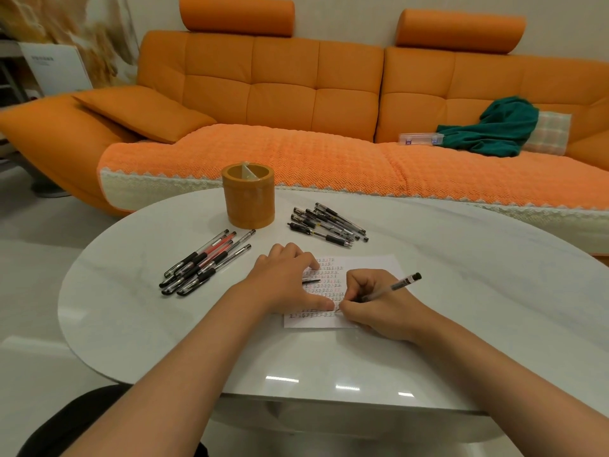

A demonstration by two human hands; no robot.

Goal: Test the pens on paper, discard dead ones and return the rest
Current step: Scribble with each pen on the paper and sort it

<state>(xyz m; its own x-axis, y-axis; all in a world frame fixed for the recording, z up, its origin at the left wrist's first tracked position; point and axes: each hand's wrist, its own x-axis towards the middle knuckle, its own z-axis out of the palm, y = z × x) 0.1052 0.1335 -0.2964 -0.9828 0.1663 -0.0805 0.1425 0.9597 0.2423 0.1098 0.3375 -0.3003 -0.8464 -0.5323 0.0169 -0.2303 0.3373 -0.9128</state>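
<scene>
The right hand (375, 305) grips a pen (392, 288), its tip on the paper (372, 263) in the middle of the table (461, 258). The left hand (286, 278) presses flat on the paper, fingers spread. Two piles of pens (204, 263) (329, 224) lie either side of the orange holder (247, 196).

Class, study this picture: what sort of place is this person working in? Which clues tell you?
Probably a home living room: an orange sofa with a green garment on it stands behind the white table, and the right hand tests a pen there.
</scene>
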